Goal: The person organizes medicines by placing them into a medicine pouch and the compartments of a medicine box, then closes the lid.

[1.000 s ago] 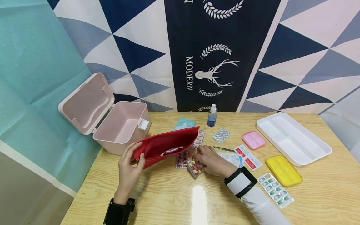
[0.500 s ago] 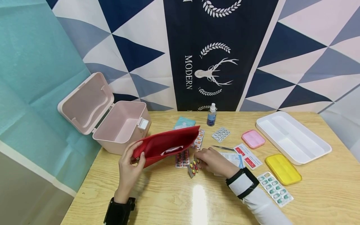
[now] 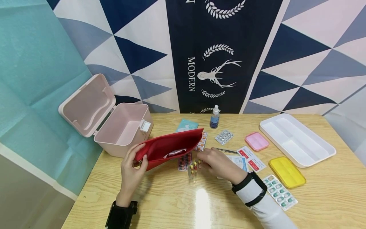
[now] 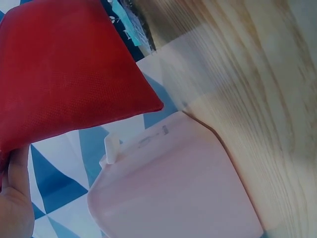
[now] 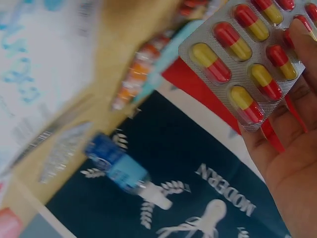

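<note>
My left hand grips the near left end of a red zip pouch, thumb in front and fingers behind. The pouch gapes open above the table with something white inside. In my right hand, thumb and fingers pinch a blister pack of red-and-yellow capsules. In the head view this pack is partly hidden by the hand, just right of the pouch. Under the pouch's right end lie a blister pack of dark red capsules and one of orange capsules, both partly covered.
A pink lidded box stands open at the left. Behind are a spray bottle, a silver blister pack and tweezers. To the right lie a white tray, pink case, yellow case and green-capsule blister pack.
The red-and-yellow capsule pack has turned in my right hand and risen off the table. My left hand and the red pouch have hardly moved.
</note>
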`<state>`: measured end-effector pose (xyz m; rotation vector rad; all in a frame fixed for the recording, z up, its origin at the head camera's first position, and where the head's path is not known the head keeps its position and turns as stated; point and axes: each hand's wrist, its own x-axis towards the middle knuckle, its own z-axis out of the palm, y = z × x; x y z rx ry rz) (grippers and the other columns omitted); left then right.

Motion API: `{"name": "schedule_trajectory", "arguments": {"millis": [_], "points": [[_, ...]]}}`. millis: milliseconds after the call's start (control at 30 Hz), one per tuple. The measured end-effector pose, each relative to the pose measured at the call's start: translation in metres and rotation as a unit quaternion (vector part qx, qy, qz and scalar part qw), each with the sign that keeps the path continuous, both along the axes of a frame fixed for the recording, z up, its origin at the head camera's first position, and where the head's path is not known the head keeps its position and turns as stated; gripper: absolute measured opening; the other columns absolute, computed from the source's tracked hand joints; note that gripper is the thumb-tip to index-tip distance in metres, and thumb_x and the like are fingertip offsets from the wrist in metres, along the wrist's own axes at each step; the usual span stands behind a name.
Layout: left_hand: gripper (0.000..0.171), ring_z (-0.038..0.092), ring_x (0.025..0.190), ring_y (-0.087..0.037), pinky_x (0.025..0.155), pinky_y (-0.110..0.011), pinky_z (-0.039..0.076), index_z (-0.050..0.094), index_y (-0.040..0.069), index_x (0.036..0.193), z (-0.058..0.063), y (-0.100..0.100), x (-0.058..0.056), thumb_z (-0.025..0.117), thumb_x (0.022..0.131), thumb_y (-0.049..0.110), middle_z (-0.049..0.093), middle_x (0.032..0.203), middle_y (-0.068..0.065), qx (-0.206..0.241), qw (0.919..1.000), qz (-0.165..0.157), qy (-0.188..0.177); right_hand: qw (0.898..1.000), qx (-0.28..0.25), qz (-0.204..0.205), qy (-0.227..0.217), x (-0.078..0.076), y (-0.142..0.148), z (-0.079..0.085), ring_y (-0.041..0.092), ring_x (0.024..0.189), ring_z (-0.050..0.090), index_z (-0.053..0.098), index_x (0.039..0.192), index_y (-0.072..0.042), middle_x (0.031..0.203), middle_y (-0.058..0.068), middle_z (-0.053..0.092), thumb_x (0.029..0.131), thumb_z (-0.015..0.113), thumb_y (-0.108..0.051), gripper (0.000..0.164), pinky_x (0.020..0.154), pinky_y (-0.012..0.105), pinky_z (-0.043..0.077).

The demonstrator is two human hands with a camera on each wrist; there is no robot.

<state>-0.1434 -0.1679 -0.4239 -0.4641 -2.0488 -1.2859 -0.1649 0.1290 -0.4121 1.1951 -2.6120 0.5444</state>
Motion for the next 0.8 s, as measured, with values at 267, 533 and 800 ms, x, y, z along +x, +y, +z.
{"name": "schedule_trajectory", "arguments": {"millis": [267,533,800], "points": [[0.040,0.059,0.082,-0.007,0.054,-0.011,0.047,0.061,-0.001,0.112,-0.002,0.000,0.000,0.060,0.074,-0.013,0.058,0.113,-0.016,-0.004,1.0000,-0.005,0.005,0.996,-0.057,0.031,0.054,0.007,-0.012,0.030,0.006,0.079,0.058,0.064,0.091,-0.016,0.086,-0.007,0.065,0.078,0.071,-0.014,0.016,0.069,0.026,0.048],[0.038,0.058,0.081,-0.005,0.053,-0.011,0.047,0.061,-0.001,0.113,-0.003,0.001,0.001,0.060,0.076,-0.011,0.057,0.113,-0.016,-0.004,0.9999,-0.009,0.001,0.990,-0.110,0.024,0.082,0.004,-0.033,0.058,0.007,0.079,0.057,0.065,0.090,-0.015,0.084,-0.005,0.065,0.078,0.071,-0.015,0.013,0.069,0.021,0.049],[0.039,0.058,0.082,-0.005,0.054,-0.011,0.048,0.060,0.000,0.113,-0.002,0.003,0.002,0.060,0.076,-0.010,0.057,0.114,-0.016,-0.007,0.9999,-0.006,-0.008,0.995,-0.084,-0.020,0.053,-0.010,-0.052,0.056,0.007,0.085,0.062,0.068,0.093,-0.016,0.088,-0.007,0.068,0.081,0.069,-0.017,0.012,0.076,0.024,0.052]]}}
